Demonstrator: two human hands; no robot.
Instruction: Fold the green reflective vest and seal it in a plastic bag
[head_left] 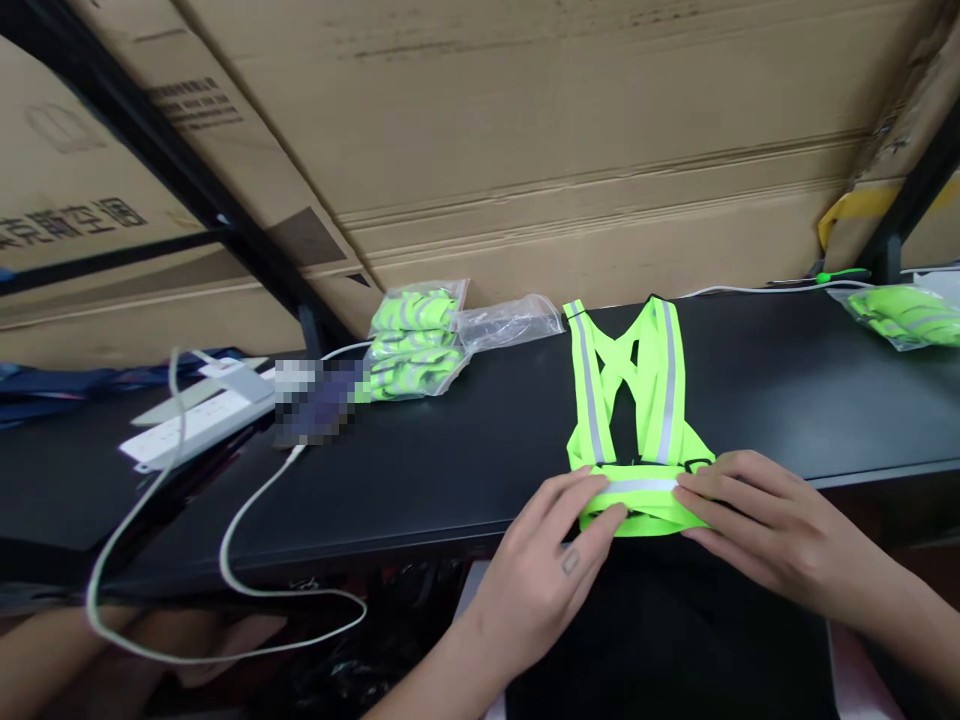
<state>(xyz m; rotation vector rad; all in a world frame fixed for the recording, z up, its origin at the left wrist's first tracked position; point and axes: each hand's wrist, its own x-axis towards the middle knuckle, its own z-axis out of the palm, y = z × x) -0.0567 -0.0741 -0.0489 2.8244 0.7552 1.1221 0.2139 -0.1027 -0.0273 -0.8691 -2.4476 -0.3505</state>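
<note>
2 hands (pixel 645 540) pinch vest (pixel 637 420); bags (pixel 411 345) w/ folded vests behind.

Vest (pixel 637 400): neon stretch cloth, shiny silver strips. Table (pixel 465 450): smooth black, slight sheen. Bags (pixel 416 340): clear glossy plastic. Backing boxes (pixel 570 130): matt corrugated cardboard. Power strip (pixel 199 415): white smooth plastic.
</note>
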